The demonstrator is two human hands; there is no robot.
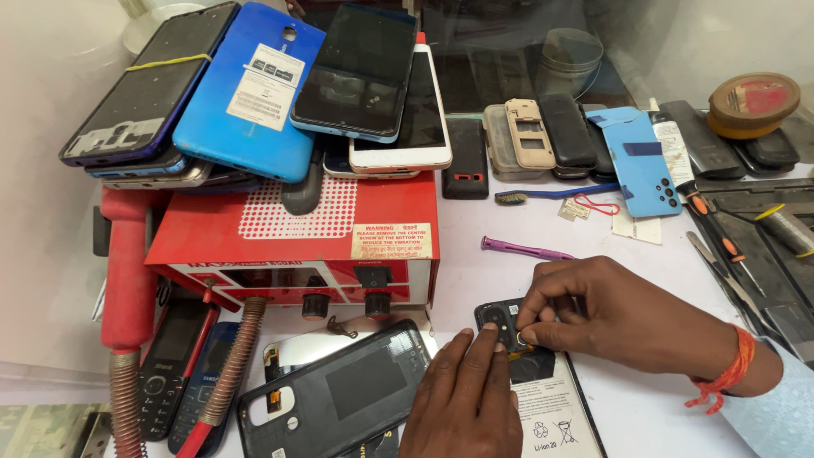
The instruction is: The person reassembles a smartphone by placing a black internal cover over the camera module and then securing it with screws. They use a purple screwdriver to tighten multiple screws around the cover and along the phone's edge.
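phones (254, 93) on hot-air station (297, 233) | opened phone (543, 373) right | back cover (339, 390) before

A white worktop (509, 280) is seen carrying a red box-shaped machine (297, 246), 1 purple pry tool (526, 249), a blue toothbrush (555, 194), a dark back cover (339, 399), 2 keypad phones (182, 365) and an opened phone (534, 373).
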